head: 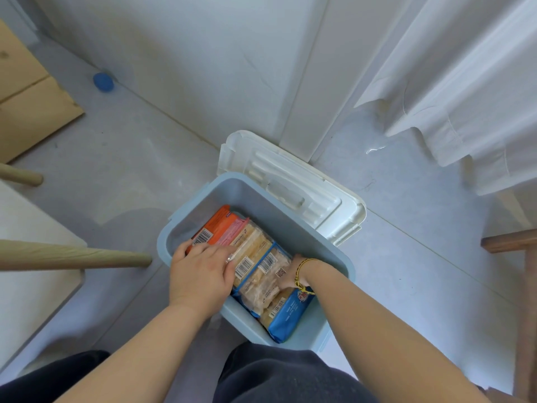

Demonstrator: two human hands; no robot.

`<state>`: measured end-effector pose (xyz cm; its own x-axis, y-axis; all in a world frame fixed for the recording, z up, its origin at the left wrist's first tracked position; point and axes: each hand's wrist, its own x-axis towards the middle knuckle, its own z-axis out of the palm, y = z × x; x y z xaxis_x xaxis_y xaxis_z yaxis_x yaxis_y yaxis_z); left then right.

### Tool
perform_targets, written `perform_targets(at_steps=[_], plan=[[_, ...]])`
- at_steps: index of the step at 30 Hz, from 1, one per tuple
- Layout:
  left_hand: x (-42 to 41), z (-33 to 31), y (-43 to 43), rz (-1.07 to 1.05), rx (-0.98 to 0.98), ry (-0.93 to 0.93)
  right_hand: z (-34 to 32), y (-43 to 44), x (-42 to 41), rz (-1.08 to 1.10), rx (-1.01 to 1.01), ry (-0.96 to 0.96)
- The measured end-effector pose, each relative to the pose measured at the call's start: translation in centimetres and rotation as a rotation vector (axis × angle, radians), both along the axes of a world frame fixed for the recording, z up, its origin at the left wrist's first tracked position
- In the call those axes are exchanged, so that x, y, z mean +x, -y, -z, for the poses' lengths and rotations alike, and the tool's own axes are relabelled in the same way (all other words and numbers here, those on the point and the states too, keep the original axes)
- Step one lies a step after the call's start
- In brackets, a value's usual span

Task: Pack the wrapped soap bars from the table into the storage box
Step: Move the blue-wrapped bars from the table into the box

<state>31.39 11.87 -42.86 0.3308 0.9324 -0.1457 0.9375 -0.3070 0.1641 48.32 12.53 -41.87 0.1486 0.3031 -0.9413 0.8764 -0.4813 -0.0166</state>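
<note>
A light blue storage box [290, 225] stands on the floor between my knees, its white lid [293, 184] leaning behind it. Inside lie several wrapped soap bars side by side: an orange one [216, 225] at the far left, a pink one [236, 229], clear-wrapped beige ones [255, 257] with barcodes, and a blue one [290, 315] nearest me. My left hand [200, 271] rests flat on the left end of the row, fingers on the bars. My right hand [293, 274], with a gold bracelet at the wrist, reaches down behind the right side of the bars and is mostly hidden.
A white table [26, 257] with pale wooden legs [87, 255] stands at the left. A cardboard sheet [29, 97] and a small blue object [102, 81] lie on the floor at back left. White curtains [465, 97] hang at the right, near a wooden chair frame [511, 242].
</note>
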Motion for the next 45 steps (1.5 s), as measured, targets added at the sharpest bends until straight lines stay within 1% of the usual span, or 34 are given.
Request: perform_targets(at_steps=[2, 4, 7, 9, 12, 16, 18, 21, 23, 25, 27, 31, 33, 36, 37, 39, 41, 43, 45], plan=[[0.1, 0.0, 0.0, 0.0, -0.008, -0.003, -0.1, 0.6, 0.0, -0.156, -0.049, 0.032], [0.1, 0.0, -0.1, -0.003, -0.009, -0.01, 0.3, 1.6, 0.1, -0.262, -0.069, 0.082], [0.0, 0.1, 0.0, -0.01, -0.052, -0.017, 0.5, 2.2, 0.3, -0.352, -0.039, 0.177], [0.1, -0.3, 0.1, -0.021, -0.097, -0.006, 0.7, 1.8, 0.4, -0.367, -0.052, 0.178], [0.1, -0.1, 0.1, -0.027, -0.066, 0.01, 1.0, 1.4, 0.7, -0.266, -0.055, 0.108], [0.2, 0.1, -0.1, -0.015, -0.035, -0.028, 0.7, 1.1, 1.4, -0.078, -0.007, -0.026], [0.2, 0.2, -0.1, -0.011, -0.012, -0.032, 0.4, 0.8, 1.6, -0.009, 0.018, -0.044], [0.1, 0.1, -0.1, -0.013, -0.035, 0.005, 0.2, 0.9, 1.4, 0.12, 0.052, -0.066], [0.2, -0.4, -0.1, -0.045, -0.063, 0.03, 0.6, 1.0, 0.8, 0.199, 0.081, -0.046], [0.2, -0.3, -0.1, -0.04, -0.095, 0.029, 0.9, 1.1, 0.1, 0.278, 0.115, 0.022], [0.3, -0.4, -0.1, -0.042, -0.114, 0.032, 1.0, 1.3, -0.3, 0.312, 0.143, 0.088], [0.2, -0.8, -0.1, -0.062, -0.169, 0.026, 0.0, 2.0, -0.6, 0.425, 0.202, 0.101], [0.2, -1.0, -0.2, -0.067, -0.196, 0.008, -1.0, 2.5, -0.7, 0.345, 0.276, 0.143], [0.3, -1.2, -0.3, -0.062, -0.222, -0.001, -2.4, 3.7, -0.9, 0.103, 0.469, 0.263], [0.3, -1.3, -0.3, -0.059, -0.226, -0.001, -2.7, 4.2, -1.0, 0.054, 0.539, 0.286], [0.3, -1.4, -0.3, -0.054, -0.224, 0.0, -2.8, 4.9, -1.1, 0.029, 0.625, 0.314], [0.3, -1.6, -0.3, -0.051, -0.231, -0.013, -2.3, 5.0, -1.3, -0.006, 0.629, 0.347], [0.4, -1.6, -0.3, -0.046, -0.243, -0.022, -1.4, 4.8, -1.8, -0.04, 0.579, 0.366], [0.4, -1.7, -0.4, -0.045, -0.251, -0.025, -0.5, 4.6, -2.2, -0.003, 0.504, 0.357]])
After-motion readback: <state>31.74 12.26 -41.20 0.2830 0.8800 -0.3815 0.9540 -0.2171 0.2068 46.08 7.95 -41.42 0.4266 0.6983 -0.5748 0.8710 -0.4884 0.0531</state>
